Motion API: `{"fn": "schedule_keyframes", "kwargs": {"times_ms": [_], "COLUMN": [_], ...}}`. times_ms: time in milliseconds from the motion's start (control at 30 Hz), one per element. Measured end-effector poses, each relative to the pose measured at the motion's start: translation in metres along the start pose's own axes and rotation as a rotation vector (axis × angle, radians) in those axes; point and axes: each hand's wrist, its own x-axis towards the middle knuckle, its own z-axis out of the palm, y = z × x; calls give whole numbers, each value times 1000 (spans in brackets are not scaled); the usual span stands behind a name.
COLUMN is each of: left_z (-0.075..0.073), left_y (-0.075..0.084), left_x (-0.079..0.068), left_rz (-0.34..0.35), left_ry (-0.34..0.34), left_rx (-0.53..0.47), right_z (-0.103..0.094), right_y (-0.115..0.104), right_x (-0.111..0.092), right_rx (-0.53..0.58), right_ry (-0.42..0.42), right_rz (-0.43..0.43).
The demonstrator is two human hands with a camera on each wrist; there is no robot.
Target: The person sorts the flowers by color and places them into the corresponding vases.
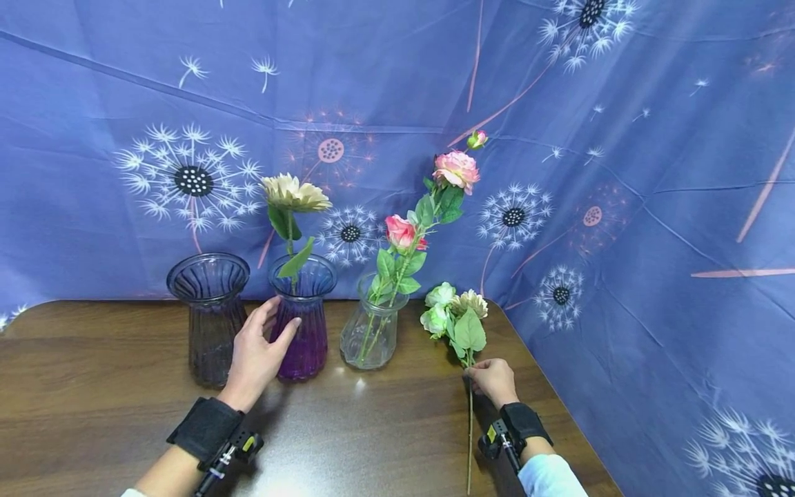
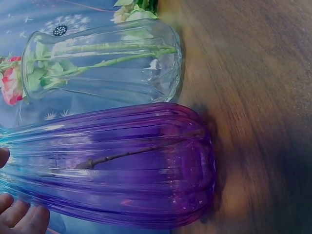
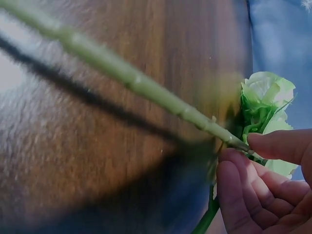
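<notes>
My left hand [image 1: 254,355] holds the blue-and-purple ribbed glass vase [image 1: 304,348], thumb on its near side and fingers on its left below the rim. One cream flower [image 1: 295,195] stands in that vase, and its brown stem [image 2: 129,153] shows through the glass. On the right, thumb and fingertips of my right hand [image 1: 495,381] pinch a long green stem [image 3: 161,100] just below its leaves [image 1: 469,333]. Pale green roses [image 1: 436,319] and a cream bloom [image 1: 470,304] cluster beyond that hand. Under it, a second stem [image 3: 208,214] shows in the right wrist view.
A dark grey glass vase [image 1: 214,331] stands left of the purple one. Right of it, a clear glass vase [image 1: 373,345] holds pink roses [image 1: 456,170] leaning right. Behind the wooden table [image 1: 348,442] hangs a blue dandelion-print cloth [image 1: 397,83], which also runs along the right edge.
</notes>
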Motion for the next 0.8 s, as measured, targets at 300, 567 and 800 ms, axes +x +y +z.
{"fn": "schedule_keyframes", "kwargs": {"times_ms": [300, 567, 800], "left_z": [0, 1, 0], "left_y": [-1, -2, -1], "left_x": [0, 1, 1], "left_rz": [16, 7, 22], "left_ry": [10, -2, 9], "left_rx": [-3, -6, -14], "right_z": [1, -11, -25], "right_y": [1, -8, -17], "right_x": [6, -1, -8], "right_rx": [23, 22, 48], "right_ry": [-1, 6, 7], "right_rz": [11, 2, 4]}}
